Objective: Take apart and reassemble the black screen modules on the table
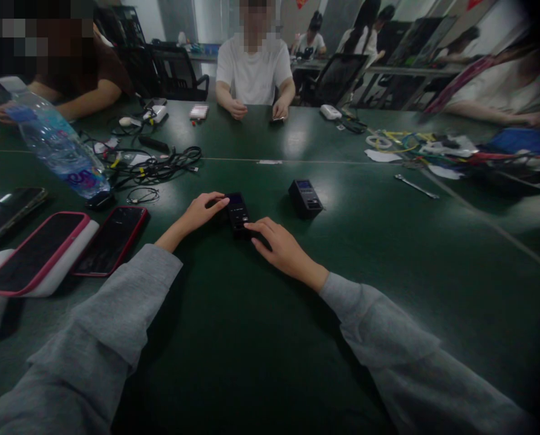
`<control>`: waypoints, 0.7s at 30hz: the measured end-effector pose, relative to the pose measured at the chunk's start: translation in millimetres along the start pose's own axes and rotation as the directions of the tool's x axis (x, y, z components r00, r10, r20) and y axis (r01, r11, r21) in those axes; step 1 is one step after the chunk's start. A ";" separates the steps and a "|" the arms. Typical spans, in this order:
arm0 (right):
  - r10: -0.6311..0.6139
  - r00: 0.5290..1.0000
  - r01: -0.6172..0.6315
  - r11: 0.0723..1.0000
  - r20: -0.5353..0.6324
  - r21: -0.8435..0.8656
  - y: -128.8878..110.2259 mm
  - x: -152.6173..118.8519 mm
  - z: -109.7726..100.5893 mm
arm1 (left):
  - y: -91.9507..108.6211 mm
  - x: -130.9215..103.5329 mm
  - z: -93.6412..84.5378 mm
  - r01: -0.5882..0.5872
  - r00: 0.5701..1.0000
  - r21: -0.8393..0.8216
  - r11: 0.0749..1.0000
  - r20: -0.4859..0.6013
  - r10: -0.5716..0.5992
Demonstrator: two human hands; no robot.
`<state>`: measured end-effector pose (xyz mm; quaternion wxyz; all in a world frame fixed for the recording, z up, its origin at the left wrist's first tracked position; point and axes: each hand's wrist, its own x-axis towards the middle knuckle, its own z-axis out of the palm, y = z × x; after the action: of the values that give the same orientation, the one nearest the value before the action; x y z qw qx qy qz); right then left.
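A small black device with a screen and buttons (237, 208) stands on the dark green table (233, 338). My left hand (202, 211) touches its upper left side, with thumb and fingers at the edge. From the right, my right hand (281, 244) reaches to its lower end; the index fingertip rests at the buttons, the thumb is apart below it. Neither hand is wrapped round the device. A second black device of similar look (305, 198) sits to the right, touched by neither hand.
Left of my arms lie a red-edged phone (112, 240), a pink-framed phone (38, 254) and a tilted water bottle (61, 142). Black cables (170, 163) lie behind them. A wrench (416, 186) and a pile of wires are at right. A person (254, 69) sits opposite.
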<state>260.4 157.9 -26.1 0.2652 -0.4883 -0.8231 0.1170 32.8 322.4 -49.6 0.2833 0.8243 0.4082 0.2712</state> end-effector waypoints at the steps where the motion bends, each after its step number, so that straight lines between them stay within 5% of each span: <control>1: 0.004 1.000 -0.004 1.000 0.000 -0.001 0.2 -0.1 0.1 | 0.3 0.0 -0.1 -0.005 1.000 0.002 1.000 -0.001 0.005; 21: 0.010 1.000 -0.010 1.000 0.006 -0.028 1.8 -0.4 1.9 | 5.1 0.2 0.4 -0.024 1.000 0.032 0.999 -0.007 0.024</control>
<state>260.9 158.6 -28.6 0.2549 -0.4958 -0.8231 0.1083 35.8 319.9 -46.3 0.2652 0.8326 0.4036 0.2712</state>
